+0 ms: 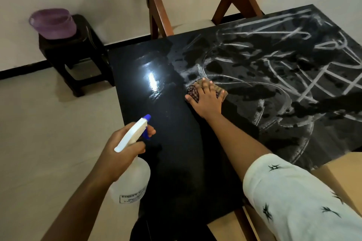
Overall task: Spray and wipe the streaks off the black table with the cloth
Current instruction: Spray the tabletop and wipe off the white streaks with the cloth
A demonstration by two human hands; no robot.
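Note:
The black table [176, 152] fills the middle and right. Its left part is dark and glossy, while white streaks [284, 60] with wet dark blotches cover the right part. My right hand [206, 99] lies flat with spread fingers on a checked cloth [193, 90], pressing it onto the table at the border between the glossy and the streaked area. My left hand [125, 148] grips a white spray bottle [133, 174] with a blue nozzle at the table's left edge, one finger on the blue trigger, nozzle aimed over the table.
A wooden chair with a beige seat [194, 6] stands at the table's far side. A dark stool [78, 56] carrying a purple plastic basin [52, 23] is at the left by the wall. Another tan chair seat [333, 174] sits at the near right.

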